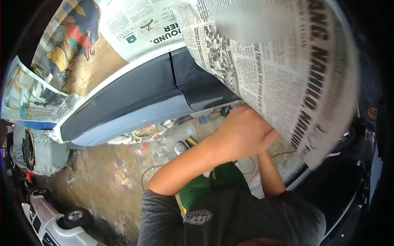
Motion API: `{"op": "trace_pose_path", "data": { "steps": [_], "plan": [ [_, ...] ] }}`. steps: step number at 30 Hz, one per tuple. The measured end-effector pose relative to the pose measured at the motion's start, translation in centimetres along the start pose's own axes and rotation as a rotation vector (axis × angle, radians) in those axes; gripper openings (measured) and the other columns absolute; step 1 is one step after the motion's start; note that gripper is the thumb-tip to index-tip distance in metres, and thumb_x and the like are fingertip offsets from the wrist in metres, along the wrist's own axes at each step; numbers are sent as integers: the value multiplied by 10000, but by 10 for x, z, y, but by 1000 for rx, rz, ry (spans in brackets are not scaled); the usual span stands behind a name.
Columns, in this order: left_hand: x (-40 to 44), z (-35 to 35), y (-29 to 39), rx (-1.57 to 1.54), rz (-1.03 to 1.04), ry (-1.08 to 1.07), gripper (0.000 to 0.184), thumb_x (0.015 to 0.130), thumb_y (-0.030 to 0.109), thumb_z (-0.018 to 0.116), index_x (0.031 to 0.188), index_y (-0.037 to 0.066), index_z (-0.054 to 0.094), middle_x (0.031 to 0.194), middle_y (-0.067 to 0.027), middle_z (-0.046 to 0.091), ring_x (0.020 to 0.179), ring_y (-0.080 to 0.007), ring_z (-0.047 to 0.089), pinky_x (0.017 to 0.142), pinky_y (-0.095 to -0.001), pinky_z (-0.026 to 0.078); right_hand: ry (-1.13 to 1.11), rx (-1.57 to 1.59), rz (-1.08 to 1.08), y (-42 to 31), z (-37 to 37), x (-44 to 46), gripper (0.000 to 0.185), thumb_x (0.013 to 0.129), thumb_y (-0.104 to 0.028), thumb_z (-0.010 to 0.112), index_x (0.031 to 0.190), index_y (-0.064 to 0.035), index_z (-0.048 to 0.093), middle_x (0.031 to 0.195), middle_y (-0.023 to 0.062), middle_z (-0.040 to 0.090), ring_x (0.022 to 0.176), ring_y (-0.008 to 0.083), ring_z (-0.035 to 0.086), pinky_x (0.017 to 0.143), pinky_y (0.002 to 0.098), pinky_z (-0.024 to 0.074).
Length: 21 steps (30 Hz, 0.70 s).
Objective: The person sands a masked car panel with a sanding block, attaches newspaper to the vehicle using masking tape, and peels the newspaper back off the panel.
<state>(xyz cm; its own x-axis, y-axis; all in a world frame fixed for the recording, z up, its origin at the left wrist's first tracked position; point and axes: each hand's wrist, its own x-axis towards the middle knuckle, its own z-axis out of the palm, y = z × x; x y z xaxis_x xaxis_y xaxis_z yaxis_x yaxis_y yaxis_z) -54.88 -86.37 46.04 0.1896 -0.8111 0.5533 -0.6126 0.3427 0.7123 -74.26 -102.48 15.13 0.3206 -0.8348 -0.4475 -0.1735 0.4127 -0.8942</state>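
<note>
A large newspaper sheet (271,78) is raised in front of me and fills the upper right, its right edge smeared by motion. My left hand (252,127) reaches across to the sheet's lower edge and is closed on it; the fingertips are hidden by the paper. Only the forearm of my right arm shows, rising behind the same sheet, so the right hand is hidden. Beyond the paper lies a car body panel (135,90), glossy black above and dull grey-blue below. More newspaper (143,24) covers the surface above this panel, with a coloured page (82,53) at the left.
Stained concrete floor (106,176) stretches below the panel, with crumpled paper (143,133) along it. A round grey object (179,147) and a hose (283,153) lie there. Left stands a grey plastic-wrapped bundle (49,151); a white vehicle (61,227) is lower left, a dark one (328,197) right.
</note>
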Motion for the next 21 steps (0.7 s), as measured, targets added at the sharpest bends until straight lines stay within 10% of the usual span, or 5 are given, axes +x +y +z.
{"op": "trace_pose_path", "data": {
  "steps": [12, 16, 21],
  "plan": [
    [34, -36, -25, -52, 434, -224, 343, 924, 282, 608, 815, -17, 736, 764, -244, 696, 794, -427, 697, 769, -497, 564, -9, 357, -535, 13, 39, 98, 315, 1020, -135, 600, 1290, 22, 634, 1229, 115, 680, 1076, 208, 637, 958, 351, 486],
    [43, -26, -36, 105, 756, -59, 338, 870, 298, 599, 962, 32, 785, 882, -240, 727, 862, -401, 718, 824, -455, 580, 30, 64, -897, 19, 32, 91, 290, 1050, -168, 570, 1249, 27, 651, 1181, 107, 709, 1010, 192, 668, 913, 355, 527],
    [12, -22, -33, 478, 677, -184, 293, 911, 281, 644, 1005, 34, 769, 925, -191, 750, 891, -318, 728, 832, -395, 569, -3, -210, -1251, 33, 0, 83, 332, 1090, -222, 509, 1217, 37, 672, 1165, 118, 723, 1017, 199, 669, 949, 358, 513]
  ]
}}
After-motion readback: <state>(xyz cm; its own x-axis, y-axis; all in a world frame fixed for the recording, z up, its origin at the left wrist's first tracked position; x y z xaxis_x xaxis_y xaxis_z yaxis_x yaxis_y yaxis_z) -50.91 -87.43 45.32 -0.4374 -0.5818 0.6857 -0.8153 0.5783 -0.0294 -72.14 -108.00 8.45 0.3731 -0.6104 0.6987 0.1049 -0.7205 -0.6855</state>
